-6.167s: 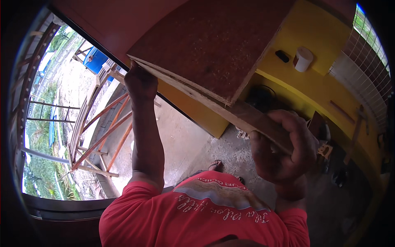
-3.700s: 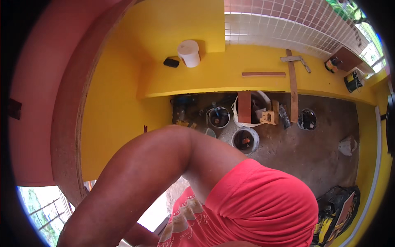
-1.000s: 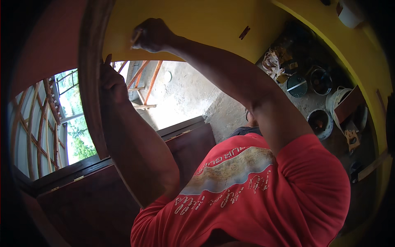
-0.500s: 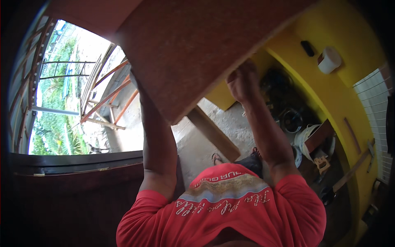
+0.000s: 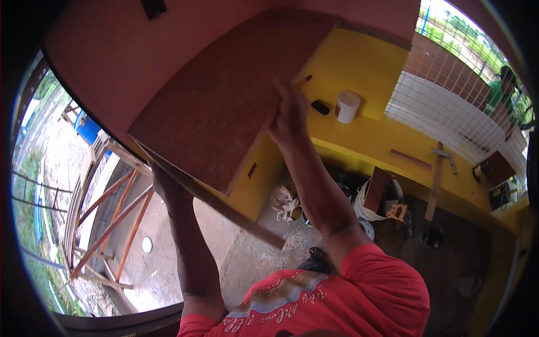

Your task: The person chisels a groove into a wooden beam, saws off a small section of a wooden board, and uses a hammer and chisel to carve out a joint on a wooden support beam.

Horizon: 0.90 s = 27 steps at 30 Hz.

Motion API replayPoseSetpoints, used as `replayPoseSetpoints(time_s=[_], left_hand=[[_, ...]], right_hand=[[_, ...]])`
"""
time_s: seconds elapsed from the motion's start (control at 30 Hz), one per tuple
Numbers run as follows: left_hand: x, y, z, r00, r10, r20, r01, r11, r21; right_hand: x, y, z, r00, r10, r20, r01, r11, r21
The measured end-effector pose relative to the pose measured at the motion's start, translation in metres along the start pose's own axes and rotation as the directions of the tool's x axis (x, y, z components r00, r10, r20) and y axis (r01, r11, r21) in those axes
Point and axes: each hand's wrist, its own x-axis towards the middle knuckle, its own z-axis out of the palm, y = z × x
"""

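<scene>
A large reddish-brown board (image 5: 224, 101) lies tilted across the upper middle, over the yellow counter. My right hand (image 5: 291, 115) is closed at its right edge, one finger reaching onto the face. A short orange stick like a pencil (image 5: 305, 81) pokes out beside these fingers. My left hand (image 5: 168, 182) is at the board's near left edge, its fingers mostly hidden under it. Beneath that edge a wooden batten (image 5: 247, 224) slants down to the right.
A white tub (image 5: 347, 106) and a small black object (image 5: 320, 107) stand on the yellow counter (image 5: 370, 135), with a square (image 5: 441, 163) farther right. Below are a bucket (image 5: 365, 205) and a handsaw (image 5: 396, 212). Beyond the mesh (image 5: 426, 95) is another person (image 5: 499, 95).
The board has moved away from me and lower, onto the counter area, with both hands following it. My view has turned, bringing the mesh and the other person into sight.
</scene>
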Motion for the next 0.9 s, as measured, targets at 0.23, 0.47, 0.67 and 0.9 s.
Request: replayPoseSetpoints(time_s=[0.23,0.47,0.67,0.9], left_hand=[[-0.052,-0.012,-0.048,0.905,-0.348,0.246,0.412,0.862,-0.296],[-0.1,-0.022,-0.087,0.856,-0.423,0.298,0.407,0.906,0.118],[-0.146,-0.035,-0.133,0.781,-0.541,0.311,0.499,0.841,0.209],[-0.196,-0.053,-0.183,0.721,-0.693,-0.022,0.689,0.712,0.136]], right_hand=[[0.006,-0.005,0.023,0.997,-0.029,-0.076,0.021,0.994,-0.111],[0.017,-0.002,0.017,0.992,-0.05,-0.12,0.019,0.97,-0.243],[0.019,-0.014,0.001,0.989,0.049,-0.137,-0.086,0.958,-0.274],[-0.032,0.012,-0.048,0.884,-0.036,-0.465,-0.125,0.942,-0.311]])
